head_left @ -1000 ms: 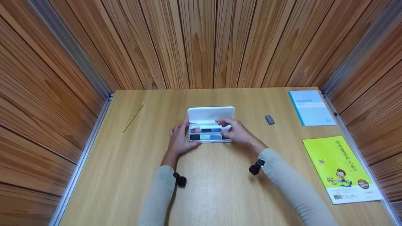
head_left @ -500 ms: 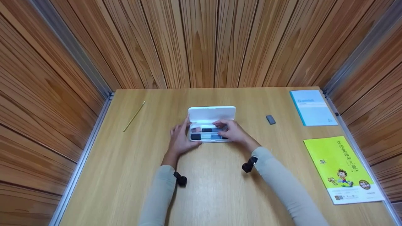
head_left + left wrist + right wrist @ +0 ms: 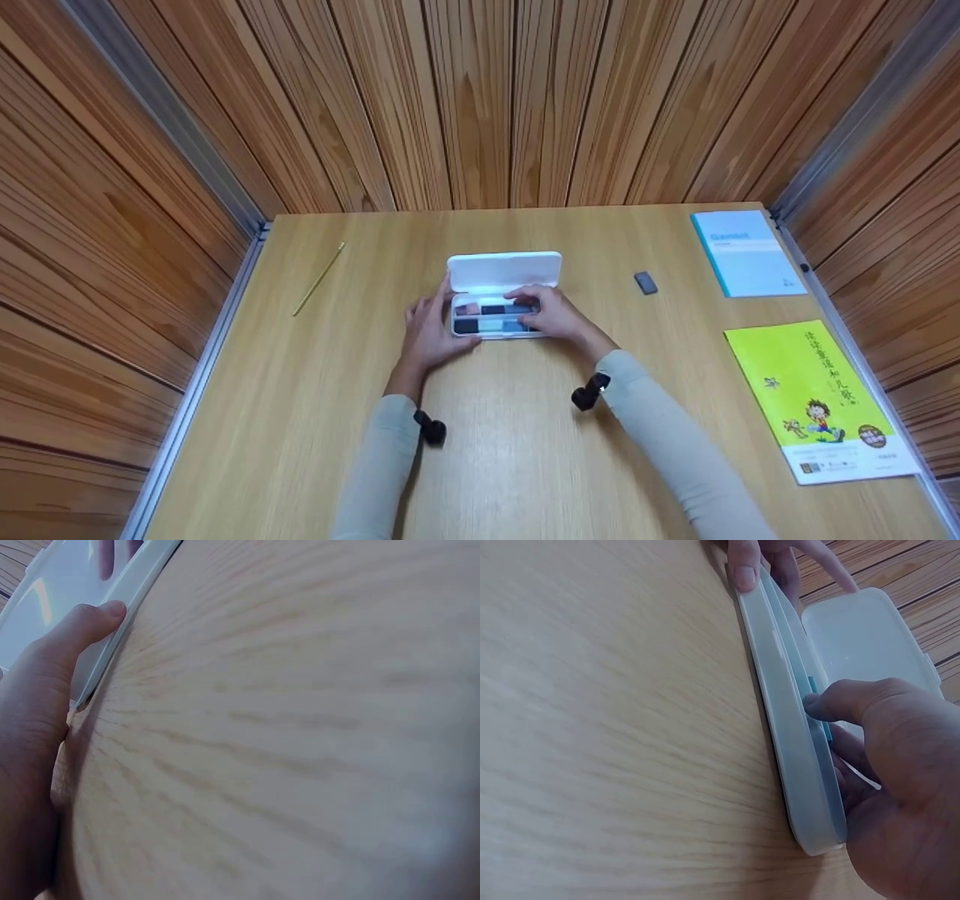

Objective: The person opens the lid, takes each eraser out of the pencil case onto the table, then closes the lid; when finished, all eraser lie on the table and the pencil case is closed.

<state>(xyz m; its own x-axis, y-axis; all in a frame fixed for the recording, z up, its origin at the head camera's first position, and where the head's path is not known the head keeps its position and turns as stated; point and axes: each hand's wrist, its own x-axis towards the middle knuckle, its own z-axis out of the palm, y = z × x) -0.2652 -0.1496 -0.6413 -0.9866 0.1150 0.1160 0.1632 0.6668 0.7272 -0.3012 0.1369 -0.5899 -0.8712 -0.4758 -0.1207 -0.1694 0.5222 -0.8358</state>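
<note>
So I'm mid-way through working on the open white case (image 3: 495, 300) in the middle of the table (image 3: 525, 465). Lid's flipped back away from me, tray full of little dark and grey blocks facing up. My left hand (image 3: 429, 330) is braced against the case's left end: thumb on the near edge, fingers curled round the far corner, so it's holding the case steady. My right hand (image 3: 559, 316) lies over the right half of the tray, fingers curved down into the compartments and thumb hooked over the near rim. The right wrist view shows the thumb pressed on the edge, but I honestly can't tell whether the fingertips are pinching one of the blocks or just resting on them.

My read is that I'm picking at or seating a piece inside. The next move needs a clean pinch on one block without dragging the neighbours, with the left keeping the case from sliding.

Both forearms come in low from the near side, wrists nearly flat on the wood. A small grey eraser (image 3: 645, 283) sits well off beyond my right hand, and a pencil (image 3: 319, 278) far out past the left.
</note>
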